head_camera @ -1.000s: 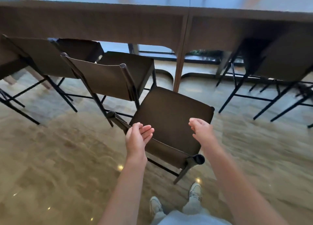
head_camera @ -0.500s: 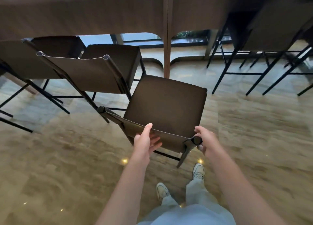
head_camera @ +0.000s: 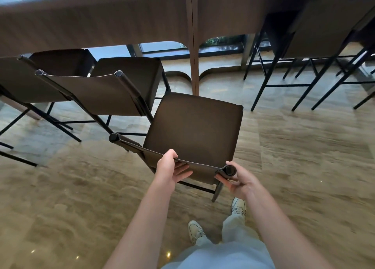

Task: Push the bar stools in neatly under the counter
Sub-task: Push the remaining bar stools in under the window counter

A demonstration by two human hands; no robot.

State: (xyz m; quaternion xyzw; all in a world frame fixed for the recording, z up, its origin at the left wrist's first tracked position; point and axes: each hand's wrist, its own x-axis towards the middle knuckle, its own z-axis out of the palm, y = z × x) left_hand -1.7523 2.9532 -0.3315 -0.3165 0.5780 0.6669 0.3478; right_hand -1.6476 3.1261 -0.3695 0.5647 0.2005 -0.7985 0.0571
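A dark brown bar stool [head_camera: 194, 126] with a low sling backrest stands out on the floor in front of me, turned askew to the counter [head_camera: 97, 25]. My left hand [head_camera: 169, 168] grips the top edge of its backrest near the middle. My right hand [head_camera: 236, 179] holds the backrest's right end at the round post cap. The seat's far edge lies just short of the counter's central leg [head_camera: 194, 66].
Two matching stools [head_camera: 113, 90] stand to the left, their seats partly under the counter. More stools [head_camera: 316, 35] sit tucked in on the right with black legs sticking out. Polished stone floor lies all around; my feet are directly behind the held stool.
Both hands have dropped from above the seat onto the backrest and closed on it. My view has tilted down and closer to the stool.
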